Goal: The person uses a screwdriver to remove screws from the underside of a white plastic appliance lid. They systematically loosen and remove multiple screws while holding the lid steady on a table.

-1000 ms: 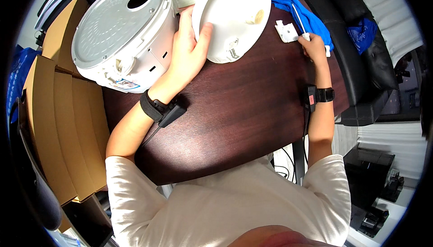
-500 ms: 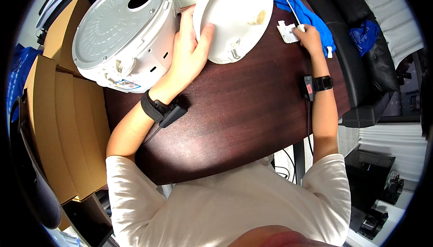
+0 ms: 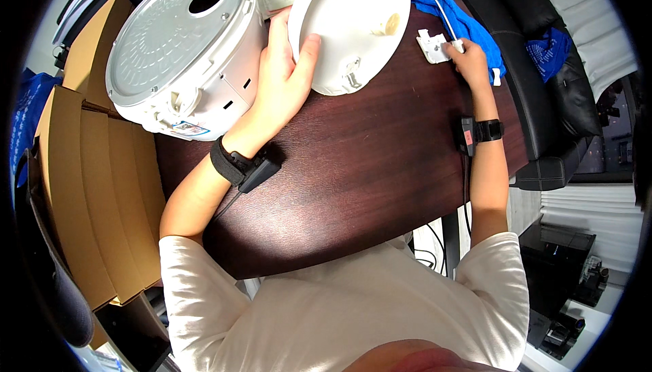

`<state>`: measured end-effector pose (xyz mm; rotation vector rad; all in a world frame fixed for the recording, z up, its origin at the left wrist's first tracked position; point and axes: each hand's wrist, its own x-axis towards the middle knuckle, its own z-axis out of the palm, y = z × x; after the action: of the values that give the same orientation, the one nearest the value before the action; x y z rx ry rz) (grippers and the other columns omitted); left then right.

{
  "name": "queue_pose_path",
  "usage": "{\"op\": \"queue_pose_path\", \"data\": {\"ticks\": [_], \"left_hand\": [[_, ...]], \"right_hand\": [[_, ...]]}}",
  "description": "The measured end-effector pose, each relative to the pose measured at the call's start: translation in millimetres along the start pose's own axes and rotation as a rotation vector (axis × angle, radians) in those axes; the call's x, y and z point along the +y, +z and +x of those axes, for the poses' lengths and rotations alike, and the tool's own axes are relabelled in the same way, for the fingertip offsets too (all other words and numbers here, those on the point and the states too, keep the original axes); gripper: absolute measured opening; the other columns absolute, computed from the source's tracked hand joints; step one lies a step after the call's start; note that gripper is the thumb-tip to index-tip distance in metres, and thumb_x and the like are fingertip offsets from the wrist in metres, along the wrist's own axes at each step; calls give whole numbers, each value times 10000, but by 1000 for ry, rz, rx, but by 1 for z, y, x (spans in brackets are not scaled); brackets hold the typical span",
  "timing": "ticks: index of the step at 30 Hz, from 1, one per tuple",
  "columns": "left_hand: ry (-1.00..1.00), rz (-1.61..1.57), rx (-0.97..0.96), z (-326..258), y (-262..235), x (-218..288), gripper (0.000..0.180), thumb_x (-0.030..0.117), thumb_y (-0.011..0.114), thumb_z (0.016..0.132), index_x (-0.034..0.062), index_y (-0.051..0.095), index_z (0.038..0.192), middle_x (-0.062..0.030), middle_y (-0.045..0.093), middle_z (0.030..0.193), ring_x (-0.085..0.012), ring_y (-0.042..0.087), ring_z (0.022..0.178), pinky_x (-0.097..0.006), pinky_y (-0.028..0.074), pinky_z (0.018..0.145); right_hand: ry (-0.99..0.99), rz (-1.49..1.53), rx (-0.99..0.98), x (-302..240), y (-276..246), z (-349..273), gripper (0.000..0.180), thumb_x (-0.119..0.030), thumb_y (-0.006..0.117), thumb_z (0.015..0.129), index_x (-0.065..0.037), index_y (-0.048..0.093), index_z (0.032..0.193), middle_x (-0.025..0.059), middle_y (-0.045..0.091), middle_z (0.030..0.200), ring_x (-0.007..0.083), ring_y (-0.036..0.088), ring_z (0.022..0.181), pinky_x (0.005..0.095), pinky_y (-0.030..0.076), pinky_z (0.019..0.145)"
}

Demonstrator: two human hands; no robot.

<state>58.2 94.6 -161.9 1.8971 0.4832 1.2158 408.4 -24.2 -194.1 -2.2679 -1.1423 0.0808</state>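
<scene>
Left grip (image 3: 282,77) lies flat and open against the rim of the white round lid (image 3: 353,22), likely light, stiff and slick, while the right grip (image 3: 468,60) pinches a small white bracket (image 3: 433,45) beside it on the bench (image 3: 353,168).

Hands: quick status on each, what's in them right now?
Left hand: open, thumb and fingers spread against the rim of the round white lid.
Right hand: fingers curled at the small white plastic part; whether it grips it cannot be told.
</scene>
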Motion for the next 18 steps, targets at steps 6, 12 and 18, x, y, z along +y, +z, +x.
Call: {"op": "queue_pose_path", "data": {"ticks": [6,12,18], "left_hand": [[-64,-62,-29,-1,-1,6,355,133,493,952,-8,370,1253,-90,525,1105,-140,500,1031,-280,404,906],[-39,-41,-26,-2,-1,4,355,135,497,951,-5,375,1253,-88,528,1099,-138,503,1021,-280,408,896],[-57,-64,-31,-1,-1,5,356,133,501,949,-6,376,1252,-88,529,1092,-139,504,1018,-278,412,889]], "right_hand": [[-182,-133,61,-14,9,-6,345,-343,678,754,-23,670,880,210,648,811,353,633,773,410,482,685],[-169,-175,100,-11,5,-3,322,-323,670,762,-23,666,879,214,645,808,362,631,773,420,481,675],[-37,5,76,6,-5,0,363,-345,677,762,-9,678,899,200,662,787,316,653,742,376,489,680]]}}
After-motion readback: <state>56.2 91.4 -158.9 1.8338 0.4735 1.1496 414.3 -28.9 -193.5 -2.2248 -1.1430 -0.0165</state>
